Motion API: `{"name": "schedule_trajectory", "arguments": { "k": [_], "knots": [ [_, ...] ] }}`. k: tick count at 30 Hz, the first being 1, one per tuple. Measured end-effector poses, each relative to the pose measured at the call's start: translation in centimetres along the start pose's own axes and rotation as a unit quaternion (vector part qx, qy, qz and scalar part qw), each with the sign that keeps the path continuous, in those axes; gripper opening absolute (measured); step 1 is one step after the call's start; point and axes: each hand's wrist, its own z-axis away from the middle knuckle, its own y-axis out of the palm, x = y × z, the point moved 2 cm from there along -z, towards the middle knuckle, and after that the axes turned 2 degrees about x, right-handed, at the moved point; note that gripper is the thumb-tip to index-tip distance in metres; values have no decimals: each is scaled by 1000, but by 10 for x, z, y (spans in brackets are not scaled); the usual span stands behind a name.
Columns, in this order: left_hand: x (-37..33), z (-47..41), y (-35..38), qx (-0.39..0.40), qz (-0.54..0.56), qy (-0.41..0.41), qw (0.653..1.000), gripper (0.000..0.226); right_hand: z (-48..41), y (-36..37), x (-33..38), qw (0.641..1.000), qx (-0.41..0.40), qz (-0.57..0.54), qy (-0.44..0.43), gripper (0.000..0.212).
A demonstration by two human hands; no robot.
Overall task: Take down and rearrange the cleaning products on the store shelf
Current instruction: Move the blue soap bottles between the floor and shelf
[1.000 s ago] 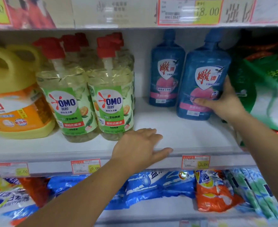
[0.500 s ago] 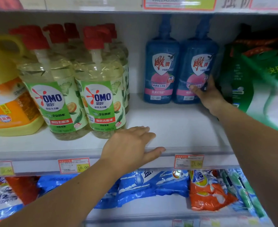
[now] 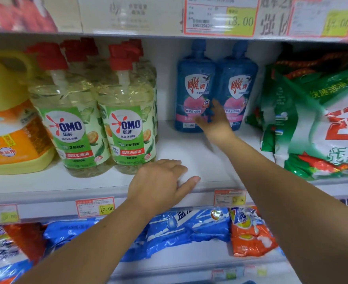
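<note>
Two blue detergent bottles stand side by side at the back of the white shelf [image 3: 189,152]: the left blue bottle [image 3: 193,83] and the right blue bottle [image 3: 239,85]. My right hand [image 3: 215,121] is in front of them, blurred, fingers spread, low between the two; whether it touches them I cannot tell. My left hand [image 3: 160,181] rests flat on the shelf's front edge. Clear OMO bottles [image 3: 126,128] with red pumps stand to the left.
A yellow and orange jug [image 3: 9,130] sits at the far left. Green and white powder bags [image 3: 316,124] fill the right of the shelf. Blue and orange bags [image 3: 189,226] lie on the shelf below. Price tags [image 3: 95,207] line the shelf edge.
The right blue bottle went from the front to the back beside the other bottle. My right hand let go of it and moved left in front of both. My left hand stayed put.
</note>
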Motion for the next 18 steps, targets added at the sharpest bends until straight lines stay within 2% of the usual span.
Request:
{"name": "schedule_trajectory", "arguments": {
  "k": [3, 5, 6, 9, 14, 16, 18],
  "knots": [
    [1, 1, 4, -10, -11, 16, 1000, 60, -7, 10, -3, 998, -46, 31, 9, 67],
    [2, 1, 8, -11, -16, 27, 999, 68, -5, 14, -11, 997, -48, 66, 11, 76],
    [2, 2, 9, -10, -19, 27, 999, 69, -2, 14, -14, 997, -44, 58, 12, 75],
    [2, 2, 10, -11, -24, 23, 999, 65, -6, 10, -16, 998, -29, 46, 13, 53],
    [0, 2, 9, -9, -24, 20, 999, 65, -28, 21, 6, 998, -17, 52, 15, 105],
    [0, 2, 9, -12, -20, 15, 1000, 63, -31, 28, 4, 999, -37, 28, 10, 109],
    [0, 2, 10, -13, -20, 13, 1000, 62, -32, 30, 2, 998, -62, 24, 0, 102]
  ]
}}
